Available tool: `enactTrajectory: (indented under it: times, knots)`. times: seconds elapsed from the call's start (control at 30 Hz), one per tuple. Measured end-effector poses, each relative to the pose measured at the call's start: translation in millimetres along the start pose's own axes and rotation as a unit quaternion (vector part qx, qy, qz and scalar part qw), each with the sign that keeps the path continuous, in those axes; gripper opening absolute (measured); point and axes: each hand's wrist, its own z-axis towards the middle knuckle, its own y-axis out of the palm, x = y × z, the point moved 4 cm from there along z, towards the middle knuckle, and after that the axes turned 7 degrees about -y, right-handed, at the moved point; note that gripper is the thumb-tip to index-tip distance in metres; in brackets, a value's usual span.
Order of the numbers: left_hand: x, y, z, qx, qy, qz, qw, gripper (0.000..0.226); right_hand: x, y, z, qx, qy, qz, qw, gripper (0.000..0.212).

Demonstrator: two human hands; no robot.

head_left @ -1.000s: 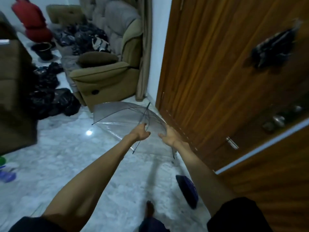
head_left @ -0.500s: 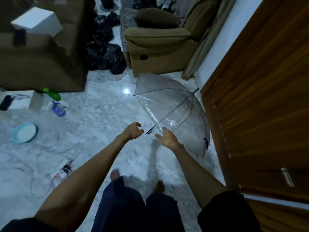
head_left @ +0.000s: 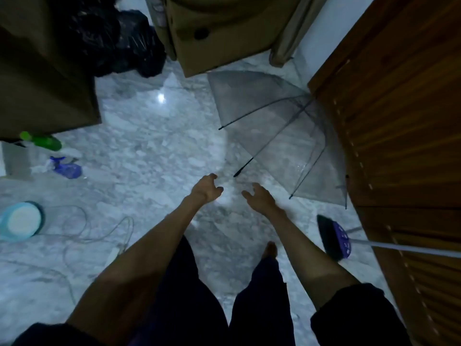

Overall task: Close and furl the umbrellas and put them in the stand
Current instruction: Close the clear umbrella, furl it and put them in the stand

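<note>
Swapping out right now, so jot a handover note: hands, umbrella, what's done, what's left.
Left hand: empty, fingers loosely curled, near the handle.
Right hand: empty, likewise.
Clear plastic umbrella with black shaft: open, lying on the white marble floor beside the brown wooden door, handle toward the hands.
Done: nothing yet.
Left: grasp, close, furl, stow; no stand in view.

Both bare arms extend from bottom of frame toward centre. Left hand (head_left: pixel 206 188) at centre, fingers loosely curled, holding nothing. Right hand (head_left: pixel 258 197) just beside it, fingers spread, empty.
</note>
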Motion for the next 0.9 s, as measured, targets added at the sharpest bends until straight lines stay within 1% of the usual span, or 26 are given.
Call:
enactTrajectory:
  times: [0.1,0.2,0.3,0.4,0.53,0.7,0.8,0.9]
  knots:
    - [-25.7,-12.7,57.7,-0.013,0.014,0.037,0.999,0.062,-6.9,35.7,49.6,0.016,0.039,0.039,0.998,0.075]
    - [-45.5,-7.9,105.7,-0.042,0.028,0.062,0.997,0.063,0.9,56.6,90.8,0.048,0.066,0.058,0.995,0.075]
    - [-63.6,13.8,165.7,-0.053,0.039,0.073,0.995,0.061,29.7,73.9,139.9,0.064,0.099,0.07,0.99,0.074]
    - [-74.3,43.1,228.7,-0.047,0.061,0.071,0.995,0.06,63.4,83.3,196.9,0.092,0.104,0.093,0.986,0.071]
    - [-80.2,92.6,318.5,-0.041,0.096,0.06,0.993,0.06,114.2,100.6,280.4,0.143,0.115,0.148,0.972,0.074]
    - [-76.7,158.8,419.8,-0.023,0.112,0.009,0.993,0.054,161.5,109.6,379.5,0.225,0.113,0.239,0.938,0.075]
    - [-66.8,204.3,476.0,-0.005,0.16,-0.01,0.987,0.045,193.1,110.4,438.1,0.274,0.103,0.254,0.922,0.08]
    - [-56.9,242.8,518.0,-0.015,0.2,-0.03,0.979,0.044,217.6,105.4,479.6,0.317,0.091,0.317,0.889,0.083]
